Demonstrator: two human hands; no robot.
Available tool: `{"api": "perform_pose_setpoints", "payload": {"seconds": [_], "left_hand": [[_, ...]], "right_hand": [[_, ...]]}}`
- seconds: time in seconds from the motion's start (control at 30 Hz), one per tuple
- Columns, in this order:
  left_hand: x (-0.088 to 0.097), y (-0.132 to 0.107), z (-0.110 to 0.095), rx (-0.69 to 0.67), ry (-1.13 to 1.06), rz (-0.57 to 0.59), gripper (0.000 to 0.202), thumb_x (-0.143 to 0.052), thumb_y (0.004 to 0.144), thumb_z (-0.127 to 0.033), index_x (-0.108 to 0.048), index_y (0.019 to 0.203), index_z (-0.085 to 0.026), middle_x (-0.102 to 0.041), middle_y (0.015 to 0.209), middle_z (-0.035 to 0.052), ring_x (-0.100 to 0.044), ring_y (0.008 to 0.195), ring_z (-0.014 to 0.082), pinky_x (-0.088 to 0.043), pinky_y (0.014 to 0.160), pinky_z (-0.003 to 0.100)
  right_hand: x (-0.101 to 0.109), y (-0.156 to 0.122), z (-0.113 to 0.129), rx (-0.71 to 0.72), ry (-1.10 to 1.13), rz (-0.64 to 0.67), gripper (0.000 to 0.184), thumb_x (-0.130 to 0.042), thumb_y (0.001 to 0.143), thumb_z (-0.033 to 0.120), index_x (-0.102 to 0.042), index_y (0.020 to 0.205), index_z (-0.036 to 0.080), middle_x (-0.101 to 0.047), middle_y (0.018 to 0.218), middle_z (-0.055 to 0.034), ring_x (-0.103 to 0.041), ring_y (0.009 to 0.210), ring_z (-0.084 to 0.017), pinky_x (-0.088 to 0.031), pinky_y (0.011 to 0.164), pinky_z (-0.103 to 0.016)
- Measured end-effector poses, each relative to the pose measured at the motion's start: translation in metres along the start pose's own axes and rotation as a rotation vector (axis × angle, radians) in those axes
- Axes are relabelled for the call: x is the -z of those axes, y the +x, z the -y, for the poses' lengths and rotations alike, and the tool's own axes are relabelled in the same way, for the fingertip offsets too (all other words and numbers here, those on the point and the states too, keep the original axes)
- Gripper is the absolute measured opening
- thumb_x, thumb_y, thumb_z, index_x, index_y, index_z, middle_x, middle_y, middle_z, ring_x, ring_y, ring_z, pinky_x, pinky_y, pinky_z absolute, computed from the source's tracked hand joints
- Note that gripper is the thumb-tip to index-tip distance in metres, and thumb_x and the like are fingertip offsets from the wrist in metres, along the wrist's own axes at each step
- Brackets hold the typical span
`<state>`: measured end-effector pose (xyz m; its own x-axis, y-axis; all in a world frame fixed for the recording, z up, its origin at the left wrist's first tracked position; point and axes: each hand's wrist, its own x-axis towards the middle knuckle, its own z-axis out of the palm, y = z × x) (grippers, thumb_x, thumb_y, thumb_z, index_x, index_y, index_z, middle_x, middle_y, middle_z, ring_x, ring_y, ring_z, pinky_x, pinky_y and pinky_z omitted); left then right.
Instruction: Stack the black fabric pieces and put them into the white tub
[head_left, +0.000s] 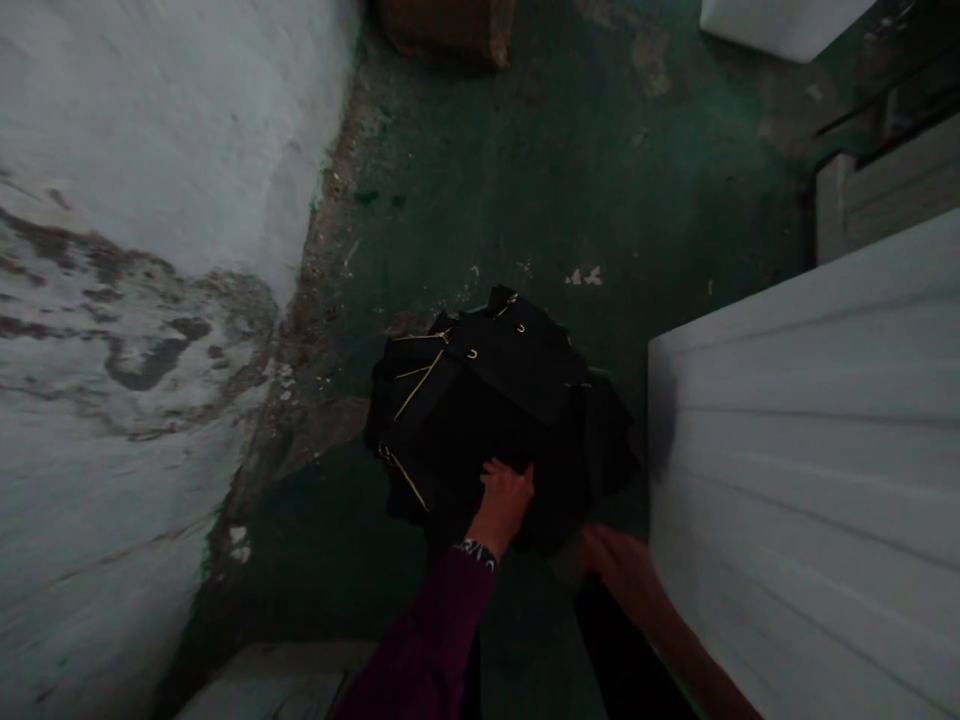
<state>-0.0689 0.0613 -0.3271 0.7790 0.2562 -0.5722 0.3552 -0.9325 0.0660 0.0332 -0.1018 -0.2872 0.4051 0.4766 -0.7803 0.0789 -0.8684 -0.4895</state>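
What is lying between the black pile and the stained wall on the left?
Nothing: head view shows only bare, worn floor between black pile and wall.

One heap of black pieces (495,400) with yellow stitching, two hands, one left hand (506,498) and one right hand (621,568), one wristband (477,552), one brown box (450,30), one white block (780,25)

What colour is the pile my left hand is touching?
The pile is black with thin yellowish lines, clearest in the head view.
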Motion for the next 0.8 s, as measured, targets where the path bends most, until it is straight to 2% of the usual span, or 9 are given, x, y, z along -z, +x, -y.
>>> {"api": "perform_pose_setpoints", "payload": {"seconds": [0.07, 0.13, 0.2, 0.27, 0.4, 0.53, 0.7, 0.77, 0.8], "left_hand": [[-0.008, 0.001, -0.006, 0.010, 0.038, -0.011, 0.060, -0.031, 0.086, -0.004, -0.032, 0.144, -0.020, -0.049, 0.123, 0.0314, -0.055, 0.110, 0.0379, -0.049, 0.077, 0.043], [-0.017, -0.003, -0.012, 0.017, 0.068, -0.015, 0.059, -0.029, 0.087, -0.005, -0.035, 0.142, -0.023, -0.050, 0.121, 0.0323, -0.056, 0.107, 0.0389, -0.049, 0.075, 0.042], [-0.026, -0.009, -0.016, 0.005, 0.103, -0.014, 0.056, -0.029, 0.087, -0.005, -0.044, 0.137, -0.025, -0.051, 0.118, 0.0329, -0.057, 0.105, 0.0404, -0.049, 0.073, 0.041], [-0.034, -0.014, -0.015, -0.020, 0.149, -0.004, 0.055, -0.027, 0.086, -0.003, -0.052, 0.130, -0.025, -0.053, 0.116, 0.0325, -0.058, 0.103, 0.0396, -0.049, 0.071, 0.038], [-0.044, -0.013, -0.012, -0.060, 0.189, 0.027, 0.055, -0.026, 0.085, -0.002, -0.059, 0.121, -0.027, -0.055, 0.115, 0.0299, -0.061, 0.098, 0.0352, -0.049, 0.069, 0.034], [-0.045, -0.002, -0.019, -0.071, 0.224, 0.007, 0.056, -0.024, 0.084, 0.000, -0.059, 0.120, -0.026, -0.058, 0.110, 0.0286, -0.063, 0.089, 0.0310, -0.048, 0.063, 0.029], [-0.046, 0.001, -0.023, -0.096, 0.256, 0.054, 0.060, -0.023, 0.082, 0.003, -0.057, 0.124, -0.024, -0.060, 0.102, 0.0269, -0.063, 0.084, 0.0282, -0.048, 0.059, 0.026], [-0.052, -0.003, -0.018, -0.140, 0.288, 0.030, 0.068, -0.024, 0.080, 0.005, -0.045, 0.136, -0.028, -0.059, 0.106, 0.0273, -0.063, 0.084, 0.0262, -0.049, 0.060, 0.026], [-0.057, -0.004, -0.016, -0.163, 0.307, 0.005, 0.071, -0.024, 0.080, 0.006, -0.038, 0.140, -0.029, -0.058, 0.109, 0.0279, -0.063, 0.085, 0.0258, -0.049, 0.061, 0.026]], "right_hand": [[0.011, 0.009, 0.024, 0.134, -0.123, -0.179, 0.052, -0.033, 0.085, 0.045, -0.061, 0.106, 0.007, -0.063, 0.104, -0.0177, -0.059, 0.096, -0.030, -0.042, 0.091, -0.050], [0.008, 0.030, 0.052, 0.333, -0.263, -0.376, 0.050, -0.036, 0.091, 0.037, -0.052, 0.125, 0.004, -0.055, 0.121, -0.0165, -0.048, 0.115, -0.025, -0.038, 0.101, -0.041], [-0.006, 0.059, 0.075, 0.505, -0.426, -0.417, 0.053, -0.045, 0.091, 0.034, -0.039, 0.138, 0.008, -0.038, 0.140, -0.0136, -0.031, 0.131, -0.025, -0.029, 0.109, -0.041], [-0.025, 0.090, 0.086, 0.544, -0.549, -0.408, 0.065, -0.056, 0.087, 0.039, -0.029, 0.144, 0.020, -0.023, 0.150, -0.0098, -0.020, 0.135, -0.029, -0.028, 0.107, -0.052], [-0.059, 0.137, 0.072, 0.546, -0.636, -0.412, 0.080, -0.060, 0.085, 0.047, -0.016, 0.147, 0.024, -0.005, 0.154, -0.0099, -0.004, 0.139, -0.030, -0.020, 0.106, -0.063], [-0.073, 0.150, 0.053, 0.564, -0.649, -0.473, 0.077, -0.052, 0.088, 0.054, -0.015, 0.148, 0.023, -0.001, 0.154, -0.0101, 0.002, 0.140, -0.030, -0.016, 0.107, -0.063], [-0.054, 0.140, 0.051, 0.622, -0.599, -0.450, 0.072, -0.054, 0.089, 0.049, -0.020, 0.147, 0.025, -0.009, 0.153, -0.0079, -0.007, 0.139, -0.027, -0.020, 0.108, -0.059], [-0.036, 0.135, 0.033, 0.583, -0.438, -0.479, 0.063, -0.052, 0.091, 0.043, -0.026, 0.145, 0.025, -0.017, 0.152, -0.0054, -0.013, 0.139, -0.022, -0.022, 0.111, -0.050], [-0.025, 0.133, 0.015, 0.495, -0.311, -0.532, 0.059, -0.050, 0.092, 0.039, -0.029, 0.144, 0.022, -0.021, 0.150, -0.0056, -0.017, 0.138, -0.020, -0.022, 0.113, -0.043]]}}
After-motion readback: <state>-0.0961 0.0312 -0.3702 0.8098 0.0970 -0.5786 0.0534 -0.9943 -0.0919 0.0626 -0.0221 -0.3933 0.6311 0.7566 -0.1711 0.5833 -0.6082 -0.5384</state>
